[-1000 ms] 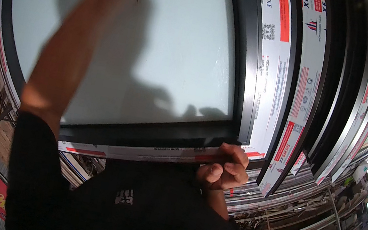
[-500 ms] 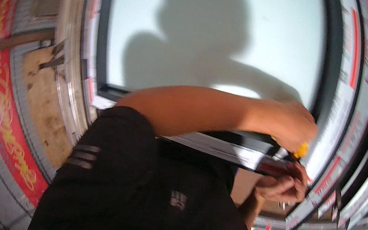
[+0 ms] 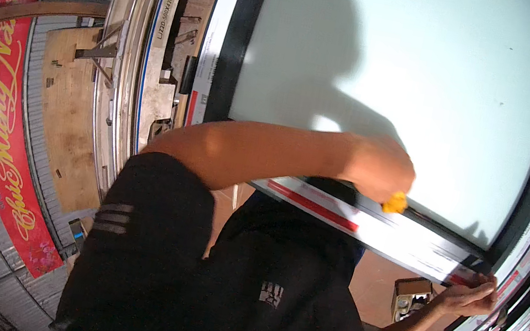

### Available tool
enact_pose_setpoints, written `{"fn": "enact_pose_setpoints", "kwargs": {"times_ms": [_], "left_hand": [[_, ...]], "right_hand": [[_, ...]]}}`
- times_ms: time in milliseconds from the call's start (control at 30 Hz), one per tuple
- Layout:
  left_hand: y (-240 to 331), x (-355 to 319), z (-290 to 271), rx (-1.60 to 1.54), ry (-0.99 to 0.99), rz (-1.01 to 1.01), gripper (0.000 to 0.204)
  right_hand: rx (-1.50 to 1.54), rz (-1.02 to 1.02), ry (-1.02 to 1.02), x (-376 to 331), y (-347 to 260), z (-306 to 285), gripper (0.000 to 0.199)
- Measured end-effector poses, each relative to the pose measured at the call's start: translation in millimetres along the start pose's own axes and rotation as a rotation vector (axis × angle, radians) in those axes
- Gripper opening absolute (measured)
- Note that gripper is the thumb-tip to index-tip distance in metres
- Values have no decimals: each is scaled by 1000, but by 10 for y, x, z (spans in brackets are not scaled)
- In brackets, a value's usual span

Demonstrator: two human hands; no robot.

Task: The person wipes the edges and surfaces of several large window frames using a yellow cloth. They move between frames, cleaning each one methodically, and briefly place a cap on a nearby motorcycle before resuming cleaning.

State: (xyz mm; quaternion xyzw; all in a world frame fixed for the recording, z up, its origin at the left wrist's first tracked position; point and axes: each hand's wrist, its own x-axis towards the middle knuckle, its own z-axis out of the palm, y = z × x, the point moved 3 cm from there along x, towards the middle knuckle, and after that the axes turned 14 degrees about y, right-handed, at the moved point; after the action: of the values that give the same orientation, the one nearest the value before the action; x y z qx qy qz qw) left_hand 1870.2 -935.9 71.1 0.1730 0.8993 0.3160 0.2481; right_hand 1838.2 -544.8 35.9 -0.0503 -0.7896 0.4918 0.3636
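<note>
Framed glass panel (image 3: 439, 104) extends beyond the left hand (image 3: 381, 168), which is closed around a yellow wad (image 3: 395, 203) by the near rail (image 3: 414, 243); rightward, the right hand (image 3: 471, 297) curls at its corner, seemingly for steadiness, whether pinching I cannot tell

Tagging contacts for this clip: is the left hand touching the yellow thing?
Touching. The head view shows the left hand closed over the yellow thing, which pokes out just below the fingers with no visible gap.
</note>
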Motion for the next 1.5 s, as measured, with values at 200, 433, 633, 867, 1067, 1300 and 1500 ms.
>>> {"fn": "enact_pose_setpoints", "kwargs": {"times_ms": [200, 433, 633, 867, 1067, 1300, 1500], "left_hand": [[-1019, -1560, -309, 110, -230, -102, 28], [-1174, -2203, -556, 621, -321, 115, 9], [-1362, -2033, -536, 411, -439, -144, 19], [-761, -1113, -301, 40, -153, -261, 17], [715, 1185, 314, -64, 171, 22, 21], [1307, 2246, 476, -137, 246, 204, 23], [779, 1727, 249, 47, -106, 227, 24]], "right_hand": [[-85, -54, 152, 221, 298, -67, 28], [-173, 47, 106, 251, 233, -81, 43], [-170, 16, 99, 185, 72, -40, 34], [-88, 167, 295, -19, -104, 45, 29], [177, 105, 280, -100, -195, 116, 22], [156, 191, 367, -175, 26, -73, 14], [180, 214, 362, -25, 510, -417, 15]]}}
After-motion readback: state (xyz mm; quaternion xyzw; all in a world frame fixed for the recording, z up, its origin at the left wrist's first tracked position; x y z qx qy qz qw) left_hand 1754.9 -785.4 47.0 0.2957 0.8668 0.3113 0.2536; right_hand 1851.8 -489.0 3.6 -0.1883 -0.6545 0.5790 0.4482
